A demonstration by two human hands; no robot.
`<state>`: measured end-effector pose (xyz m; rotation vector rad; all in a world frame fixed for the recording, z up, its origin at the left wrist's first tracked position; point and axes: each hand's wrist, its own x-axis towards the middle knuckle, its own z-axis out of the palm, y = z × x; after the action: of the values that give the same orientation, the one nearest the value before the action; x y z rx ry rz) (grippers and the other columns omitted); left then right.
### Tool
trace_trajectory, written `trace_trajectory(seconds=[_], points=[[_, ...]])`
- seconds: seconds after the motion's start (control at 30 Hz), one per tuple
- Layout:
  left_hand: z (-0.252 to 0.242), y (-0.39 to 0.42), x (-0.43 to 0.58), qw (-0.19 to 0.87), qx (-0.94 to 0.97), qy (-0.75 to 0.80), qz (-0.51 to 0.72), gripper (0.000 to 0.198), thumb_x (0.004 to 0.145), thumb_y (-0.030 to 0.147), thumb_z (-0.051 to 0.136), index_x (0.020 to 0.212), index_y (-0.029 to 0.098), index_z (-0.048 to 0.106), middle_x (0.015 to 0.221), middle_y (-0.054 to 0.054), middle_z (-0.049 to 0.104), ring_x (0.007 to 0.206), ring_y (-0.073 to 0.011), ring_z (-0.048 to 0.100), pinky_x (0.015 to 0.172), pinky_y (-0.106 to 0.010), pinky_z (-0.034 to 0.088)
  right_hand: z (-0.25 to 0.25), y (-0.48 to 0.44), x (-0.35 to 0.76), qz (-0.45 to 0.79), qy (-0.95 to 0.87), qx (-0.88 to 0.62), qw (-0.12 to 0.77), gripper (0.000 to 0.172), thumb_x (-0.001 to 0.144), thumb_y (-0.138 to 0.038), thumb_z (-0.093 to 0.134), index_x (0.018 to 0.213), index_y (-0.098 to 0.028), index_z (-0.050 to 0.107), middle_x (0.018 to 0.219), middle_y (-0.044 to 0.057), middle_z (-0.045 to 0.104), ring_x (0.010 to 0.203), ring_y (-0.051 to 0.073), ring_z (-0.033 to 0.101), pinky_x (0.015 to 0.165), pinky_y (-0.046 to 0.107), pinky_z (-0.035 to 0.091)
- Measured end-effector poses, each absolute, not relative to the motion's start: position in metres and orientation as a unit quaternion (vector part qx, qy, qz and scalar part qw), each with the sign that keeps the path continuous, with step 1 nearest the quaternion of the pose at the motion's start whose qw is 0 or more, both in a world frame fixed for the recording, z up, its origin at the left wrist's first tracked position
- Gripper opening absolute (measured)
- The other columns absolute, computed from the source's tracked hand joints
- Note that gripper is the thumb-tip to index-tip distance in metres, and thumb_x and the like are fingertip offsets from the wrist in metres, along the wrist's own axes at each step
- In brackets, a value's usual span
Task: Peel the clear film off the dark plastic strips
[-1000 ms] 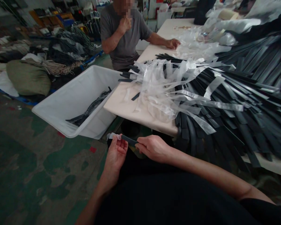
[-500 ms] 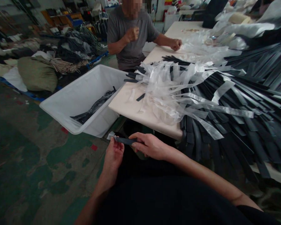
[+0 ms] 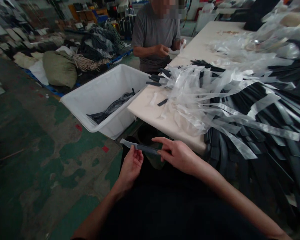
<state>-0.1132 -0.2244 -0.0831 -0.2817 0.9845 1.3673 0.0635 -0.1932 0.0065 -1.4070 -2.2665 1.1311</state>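
A black flat strip stretches between my two hands, above my lap. My left hand pinches it near its left end, where a translucent white plastic sleeve sticks out past the fingers. On the strip's right end, my right hand grips with thumb and fingers, its index finger stretched out above the strip. Close by on the table lie many loose translucent plastic strips and a thick heap of black strips.
A white plastic tub with dark strips inside stands left of the table corner. Behind it, a person in a grey shirt handles a white strip. Sacks and piled bundles lie on the floor to the left.
The view has turned left, so the scene sits further right. More of the translucent sleeve now shows beyond my left fingers. The co-worker has brought both hands together on a white strip.
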Motion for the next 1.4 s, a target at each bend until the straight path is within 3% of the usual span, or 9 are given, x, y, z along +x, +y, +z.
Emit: trace_trajectory(seconds=[0.23,0.4,0.6,0.83,1.03,1.2,1.4], points=[[-0.085,-0.232,-0.098,0.718,-0.084,0.409,0.556,0.017,0.095,0.017,0.057,0.083,0.013,0.069,0.081,-0.004,0.072,0.071,-0.0106,0.068,0.067,-0.021,0.054,-0.003,-0.189,0.046,0.335,-0.798,-0.493,0.085,0.048,0.091,-0.024,0.055,0.138,-0.021,0.053,0.086,0.004,0.074,0.078,0.019,0.068,0.064,0.026,0.041],[-0.082,-0.228,-0.107,0.672,-0.120,0.426,0.594,0.016,0.094,0.017,0.057,0.082,0.015,0.068,0.077,0.000,0.070,0.068,-0.0092,0.066,0.066,-0.021,0.053,0.010,-0.190,0.063,0.388,-0.784,-0.473,0.105,0.050,0.089,-0.021,0.054,0.139,-0.022,0.051,0.073,-0.002,0.073,0.063,0.014,0.063,0.059,0.024,0.038],[-0.087,-0.230,-0.093,0.732,-0.052,0.389,0.557,0.009,0.091,0.016,0.063,0.085,0.013,0.070,0.083,-0.005,0.072,0.075,-0.0119,0.068,0.069,-0.021,0.053,-0.008,-0.183,0.050,0.345,-0.789,-0.500,0.095,0.048,0.088,-0.023,0.055,0.136,-0.022,0.055,0.082,0.002,0.074,0.077,0.019,0.067,0.064,0.026,0.041],[-0.085,-0.225,-0.101,0.688,-0.098,0.427,0.578,0.014,0.092,0.015,0.060,0.082,0.014,0.069,0.078,-0.002,0.072,0.071,-0.0104,0.067,0.067,-0.021,0.054,0.002,-0.184,0.064,0.364,-0.783,-0.494,0.103,0.052,0.087,-0.019,0.055,0.139,-0.022,0.052,0.074,-0.001,0.073,0.066,0.016,0.064,0.061,0.025,0.038],[-0.083,-0.224,-0.094,0.725,-0.051,0.403,0.556,0.015,0.093,0.015,0.058,0.083,0.012,0.069,0.082,-0.004,0.072,0.072,-0.0108,0.068,0.068,-0.021,0.054,-0.009,-0.182,0.055,0.354,-0.780,-0.502,0.121,0.047,0.090,-0.025,0.056,0.136,-0.021,0.055,0.085,0.003,0.075,0.077,0.019,0.067,0.065,0.025,0.040],[-0.082,-0.218,-0.109,0.680,-0.088,0.432,0.586,0.015,0.093,0.014,0.058,0.082,0.015,0.068,0.078,-0.002,0.071,0.069,-0.0100,0.067,0.066,-0.021,0.054,0.010,-0.190,0.076,0.376,-0.776,-0.495,0.107,0.044,0.088,-0.020,0.056,0.132,-0.021,0.057,0.074,-0.001,0.073,0.062,0.015,0.063,0.059,0.024,0.038],[-0.082,-0.225,-0.093,0.745,-0.033,0.410,0.525,0.008,0.090,0.016,0.063,0.087,0.013,0.070,0.084,-0.005,0.073,0.074,-0.0124,0.069,0.069,-0.022,0.055,0.001,-0.187,0.059,0.339,-0.791,-0.496,0.113,0.042,0.089,-0.019,0.056,0.131,-0.021,0.059,0.097,0.006,0.074,0.087,0.021,0.068,0.074,0.028,0.046]])
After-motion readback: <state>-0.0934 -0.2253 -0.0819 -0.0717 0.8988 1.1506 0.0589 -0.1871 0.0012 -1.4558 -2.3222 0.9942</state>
